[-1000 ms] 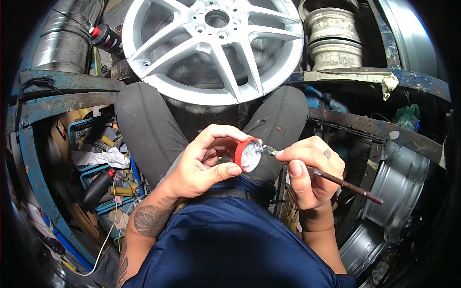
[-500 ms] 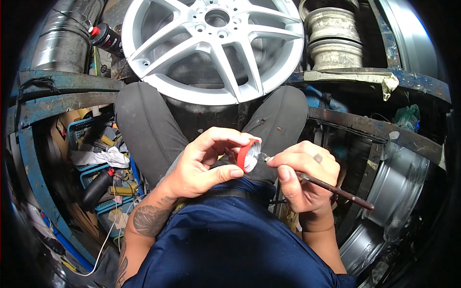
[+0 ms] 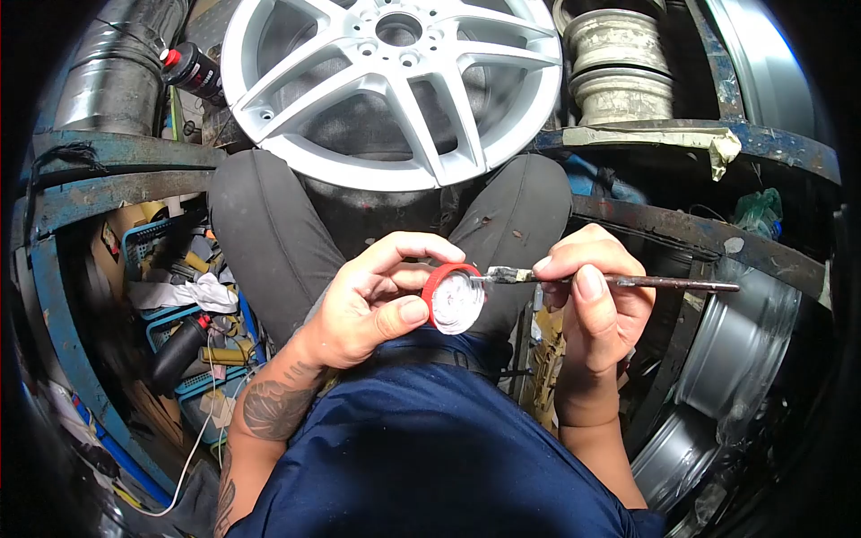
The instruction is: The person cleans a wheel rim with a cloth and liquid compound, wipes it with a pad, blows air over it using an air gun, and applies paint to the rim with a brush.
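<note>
Between the thumb and fingers of my left hand (image 3: 372, 300) is a round red cap (image 3: 430, 289), its open side turned up toward me and to the right. Whitish-silver paste (image 3: 456, 303) coats the inside of the cap. My right hand (image 3: 596, 296) pinches a thin dark brush (image 3: 628, 281) held nearly level, its handle pointing right. The bristle tip is at the cap's right rim; whether it touches the paste I cannot tell. Beyond my knees lies a large silver wheel rim (image 3: 417, 99) with split spokes.
A black bottle with a red cap (image 3: 193, 72) leans left of the wheel. Worn rims (image 3: 621, 67) are stacked at the upper right, and silver rims (image 3: 735, 350) stand lower right. Blue baskets (image 3: 170, 332) hold tools on the left. Blue metal frames (image 3: 130, 151) flank my legs.
The red cap has turned to face me more and moved slightly left. The brush has swung from a slant to nearly level. The whole view has shifted slightly.
</note>
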Available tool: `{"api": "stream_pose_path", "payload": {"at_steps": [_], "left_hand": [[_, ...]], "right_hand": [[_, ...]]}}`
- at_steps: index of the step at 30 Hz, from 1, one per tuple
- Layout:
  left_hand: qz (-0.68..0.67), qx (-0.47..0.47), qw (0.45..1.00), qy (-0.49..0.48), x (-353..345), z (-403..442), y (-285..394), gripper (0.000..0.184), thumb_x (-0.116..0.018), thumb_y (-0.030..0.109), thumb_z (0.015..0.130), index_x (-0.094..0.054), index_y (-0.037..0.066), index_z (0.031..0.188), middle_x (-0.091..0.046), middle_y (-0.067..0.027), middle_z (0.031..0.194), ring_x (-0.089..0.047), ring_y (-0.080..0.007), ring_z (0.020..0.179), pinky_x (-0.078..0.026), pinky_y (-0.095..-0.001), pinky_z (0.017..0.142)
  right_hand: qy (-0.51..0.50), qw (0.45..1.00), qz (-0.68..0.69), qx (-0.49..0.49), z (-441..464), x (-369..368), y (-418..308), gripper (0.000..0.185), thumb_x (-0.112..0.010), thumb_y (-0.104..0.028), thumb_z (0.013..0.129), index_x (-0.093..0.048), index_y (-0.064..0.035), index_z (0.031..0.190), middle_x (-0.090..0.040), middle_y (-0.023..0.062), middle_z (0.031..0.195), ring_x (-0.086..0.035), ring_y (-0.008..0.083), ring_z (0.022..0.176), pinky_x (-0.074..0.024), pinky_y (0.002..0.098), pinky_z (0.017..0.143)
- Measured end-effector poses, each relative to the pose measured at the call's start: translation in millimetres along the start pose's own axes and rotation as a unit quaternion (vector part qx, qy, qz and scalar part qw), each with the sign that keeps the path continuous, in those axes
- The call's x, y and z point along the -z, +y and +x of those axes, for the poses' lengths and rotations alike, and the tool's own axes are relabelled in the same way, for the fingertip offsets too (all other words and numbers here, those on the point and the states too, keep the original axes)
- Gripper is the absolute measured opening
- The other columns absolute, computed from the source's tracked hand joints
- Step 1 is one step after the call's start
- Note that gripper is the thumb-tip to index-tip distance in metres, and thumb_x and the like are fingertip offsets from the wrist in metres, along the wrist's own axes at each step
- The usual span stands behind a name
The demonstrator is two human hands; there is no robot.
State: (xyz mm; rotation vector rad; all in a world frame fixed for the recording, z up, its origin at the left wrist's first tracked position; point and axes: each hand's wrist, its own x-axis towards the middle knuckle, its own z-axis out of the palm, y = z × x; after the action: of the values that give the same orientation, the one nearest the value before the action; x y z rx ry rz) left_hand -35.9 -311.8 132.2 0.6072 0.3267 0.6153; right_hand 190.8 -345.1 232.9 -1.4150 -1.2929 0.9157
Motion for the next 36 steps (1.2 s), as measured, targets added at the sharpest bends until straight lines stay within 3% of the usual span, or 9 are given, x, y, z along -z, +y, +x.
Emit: {"api": "stream_pose_path", "payload": {"at_steps": [8,18,24,30,36], "left_hand": [[-0.007,-0.003,1.000,-0.001,-3.4,-2.4,1.1,0.060,-0.074,0.027,0.097,-0.047,-0.001,0.143,-0.066,-0.0165,0.130,-0.064,-0.0225,0.123,-0.050,-0.0366,0.106],[-0.030,0.007,1.000,-0.006,-1.1,-1.4,-1.1,0.061,-0.074,0.030,0.096,-0.047,-0.002,0.141,-0.067,-0.0163,0.128,-0.066,-0.0215,0.120,-0.050,-0.0367,0.104],[-0.029,0.008,1.000,0.001,0.6,-1.4,1.7,0.061,-0.075,0.030,0.095,-0.048,-0.002,0.140,-0.067,-0.0165,0.127,-0.067,-0.0216,0.118,-0.051,-0.0365,0.103],[-0.024,0.016,1.000,0.008,3.2,-2.1,-1.5,0.062,-0.076,0.030,0.093,-0.050,0.000,0.140,-0.068,-0.0157,0.126,-0.067,-0.0209,0.117,-0.052,-0.0354,0.103],[-0.041,0.019,0.999,-0.003,4.6,-1.8,-0.1,0.062,-0.077,0.030,0.092,-0.050,-0.001,0.139,-0.068,-0.0158,0.126,-0.066,-0.0208,0.117,-0.052,-0.0352,0.103]], "right_hand": [[0.027,1.000,0.012,0.005,-2.2,2.4,3.7,0.017,-0.061,-0.009,0.090,-0.073,0.0039,0.089,-0.072,0.0145,0.083,-0.063,0.0185,0.072,-0.0502,0.0305,0.066],[-0.001,0.999,0.036,0.006,-3.5,6.0,15.8,0.025,-0.062,-0.018,0.086,-0.073,0.0043,0.089,-0.071,0.0147,0.086,-0.064,0.0208,0.077,-0.0509,0.0323,0.072],[0.021,0.998,0.058,0.001,-3.6,4.7,13.4,0.029,-0.064,-0.024,0.087,-0.072,0.0038,0.088,-0.066,0.0127,0.085,-0.054,0.0126,0.068,-0.0413,0.0263,0.058],[0.006,0.998,0.058,0.014,-3.7,1.9,19.7,0.030,-0.064,-0.025,0.087,-0.072,0.0037,0.088,-0.067,0.0124,0.083,-0.059,0.0165,0.073,-0.0436,0.0275,0.061],[0.020,0.993,0.118,-0.020,-6.9,3.7,23.8,0.029,-0.063,-0.025,0.087,-0.071,0.0032,0.088,-0.064,0.0135,0.087,-0.051,0.0106,0.066,-0.0395,0.0240,0.059]]}}
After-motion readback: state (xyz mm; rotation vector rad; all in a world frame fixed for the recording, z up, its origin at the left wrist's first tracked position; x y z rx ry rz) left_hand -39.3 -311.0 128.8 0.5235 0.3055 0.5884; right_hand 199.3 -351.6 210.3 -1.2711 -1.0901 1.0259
